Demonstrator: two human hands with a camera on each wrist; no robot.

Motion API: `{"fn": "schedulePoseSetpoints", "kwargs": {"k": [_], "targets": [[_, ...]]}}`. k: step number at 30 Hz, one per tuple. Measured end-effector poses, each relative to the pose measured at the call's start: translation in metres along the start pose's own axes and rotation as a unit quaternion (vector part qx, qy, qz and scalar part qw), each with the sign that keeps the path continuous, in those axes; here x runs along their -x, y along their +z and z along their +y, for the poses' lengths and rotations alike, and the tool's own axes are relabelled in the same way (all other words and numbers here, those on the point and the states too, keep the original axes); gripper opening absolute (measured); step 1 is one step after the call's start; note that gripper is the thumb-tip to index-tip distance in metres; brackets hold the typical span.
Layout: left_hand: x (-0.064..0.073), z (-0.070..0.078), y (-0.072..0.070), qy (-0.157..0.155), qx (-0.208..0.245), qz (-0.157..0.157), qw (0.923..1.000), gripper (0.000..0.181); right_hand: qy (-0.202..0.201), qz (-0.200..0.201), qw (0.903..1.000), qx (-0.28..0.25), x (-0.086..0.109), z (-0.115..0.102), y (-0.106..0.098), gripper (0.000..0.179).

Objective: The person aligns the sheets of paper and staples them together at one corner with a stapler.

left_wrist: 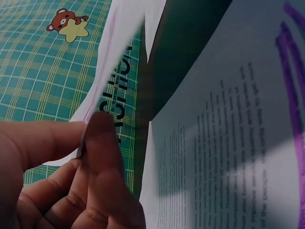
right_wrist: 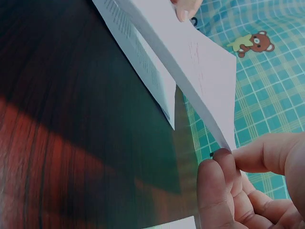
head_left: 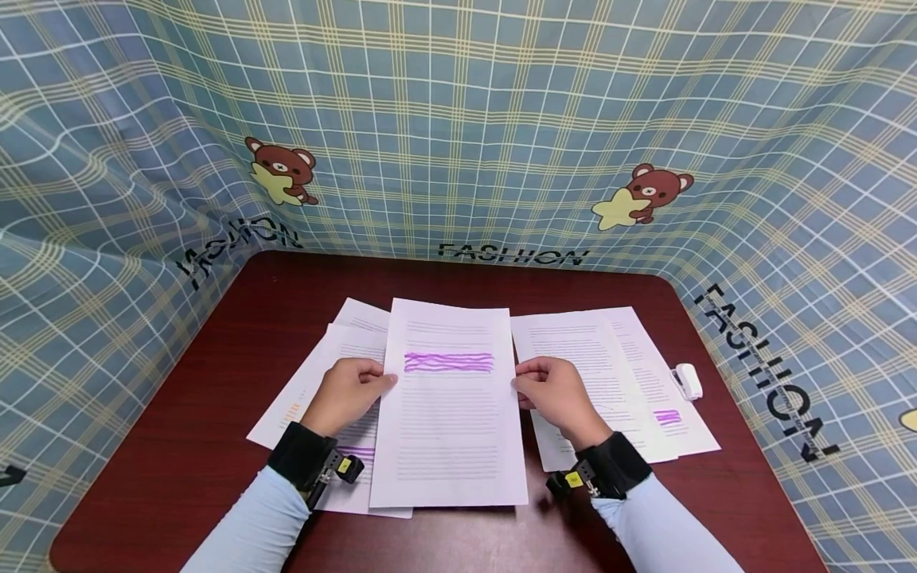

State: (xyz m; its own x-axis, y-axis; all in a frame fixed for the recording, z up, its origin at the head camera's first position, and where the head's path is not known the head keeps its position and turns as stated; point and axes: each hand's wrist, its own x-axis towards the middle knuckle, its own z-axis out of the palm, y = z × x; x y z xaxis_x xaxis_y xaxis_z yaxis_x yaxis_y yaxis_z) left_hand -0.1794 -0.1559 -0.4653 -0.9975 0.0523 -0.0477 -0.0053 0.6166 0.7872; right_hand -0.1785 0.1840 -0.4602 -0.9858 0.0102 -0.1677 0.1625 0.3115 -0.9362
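A white printed sheet of paper with purple marker lines across its upper part is held up at the middle of the table. My left hand pinches its left edge between thumb and fingers. On the opposite edge my right hand pinches it the same way. In the left wrist view the thumb and fingertips close over the paper's edge. The right wrist view shows the sheet's back raised above the table, its near edge between thumb and fingers.
Overlapping printed sheets lie left of the held paper, partly hidden by it. More printed sheets lie to the right, one with a purple mark. A small white stapler sits at their right edge. A plaid cloth surrounds the dark red table.
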Motion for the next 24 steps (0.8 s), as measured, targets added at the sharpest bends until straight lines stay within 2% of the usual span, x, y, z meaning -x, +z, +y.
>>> {"fn": "schedulePoseSetpoints", "kwargs": {"k": [6, 12, 18, 24], "targets": [[0.003, 0.004, 0.007, -0.002, -0.015, -0.005, 0.9999, 0.016, 0.003, 0.0, 0.9997, 0.024, 0.009, 0.003, -0.01, 0.021], [0.007, 0.007, 0.015, 0.002, -0.019, -0.028, 0.9994, 0.017, 0.006, 0.003, 0.9989, 0.047, 0.015, 0.011, -0.018, 0.02], [0.01, 0.009, 0.023, 0.017, -0.039, -0.032, 0.9986, 0.02, 0.009, 0.011, 0.9976, 0.067, 0.018, 0.019, -0.021, 0.018], [0.014, 0.013, 0.03, 0.012, -0.051, -0.039, 0.9979, 0.02, 0.012, 0.016, 0.9962, 0.085, 0.022, 0.022, -0.022, 0.017]]}}
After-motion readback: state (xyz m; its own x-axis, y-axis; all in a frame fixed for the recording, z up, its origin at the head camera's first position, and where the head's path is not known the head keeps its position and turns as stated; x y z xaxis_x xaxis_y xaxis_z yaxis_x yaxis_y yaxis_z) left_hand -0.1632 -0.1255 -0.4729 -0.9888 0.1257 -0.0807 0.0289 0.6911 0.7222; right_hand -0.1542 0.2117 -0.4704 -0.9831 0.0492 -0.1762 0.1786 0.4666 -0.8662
